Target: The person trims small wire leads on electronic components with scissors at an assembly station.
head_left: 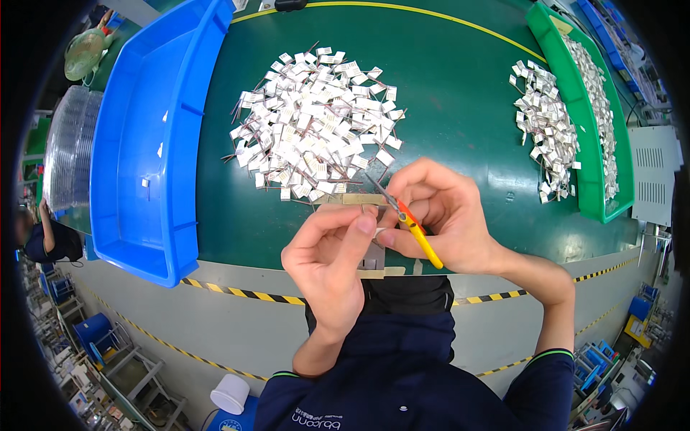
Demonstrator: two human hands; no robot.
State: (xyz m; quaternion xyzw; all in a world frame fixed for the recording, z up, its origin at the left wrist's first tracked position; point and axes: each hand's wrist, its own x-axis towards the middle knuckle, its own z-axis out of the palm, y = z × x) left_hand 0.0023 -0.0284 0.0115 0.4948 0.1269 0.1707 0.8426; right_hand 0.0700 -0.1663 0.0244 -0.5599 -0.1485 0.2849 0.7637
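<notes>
Yellow-handled snips [411, 224] between both hands.

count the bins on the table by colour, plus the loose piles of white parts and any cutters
blue bin: 1
green bin: 1
loose piles of white parts: 2, a big one at the middle and a smaller one beside the green bin
yellow-handled cutters, in the right hand: 1
total: 5

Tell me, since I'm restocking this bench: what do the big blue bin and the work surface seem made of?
Blue bin: likely moulded plastic, with a uniform glossy colour and ribbed walls. Green work surface: probably a rubber or vinyl mat, smooth with a soft sheen; the exact material is uncertain.
</notes>
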